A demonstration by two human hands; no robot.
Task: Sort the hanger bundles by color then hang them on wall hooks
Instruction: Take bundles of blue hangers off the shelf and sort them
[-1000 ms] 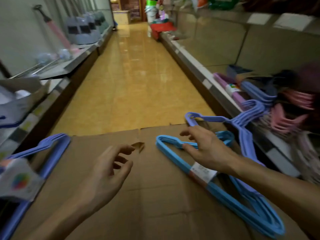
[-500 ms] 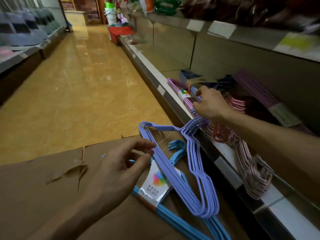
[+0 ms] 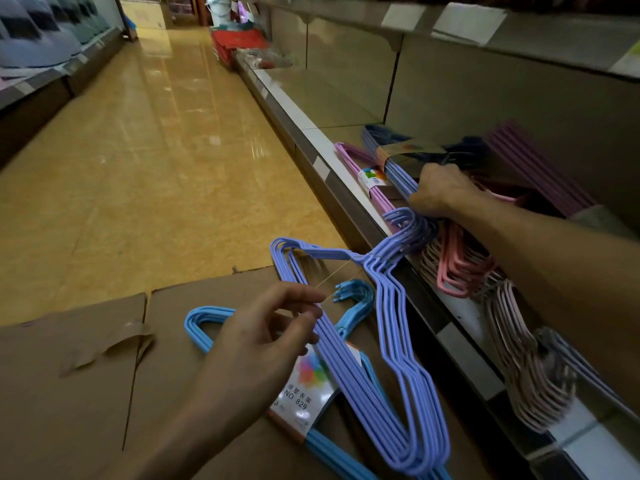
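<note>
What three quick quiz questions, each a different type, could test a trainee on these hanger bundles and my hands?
1. True or false: the light blue bundle lies on top of the periwinkle bundle.
2. Which hand reaches to the shelf? A) left B) right
3. Fill in: the bundles near the left hand lie on flattened ____.

Key:
1. False; the periwinkle one is on top.
2. B; the right hand grips a periwinkle shelf bundle.
3. Cardboard.
</note>
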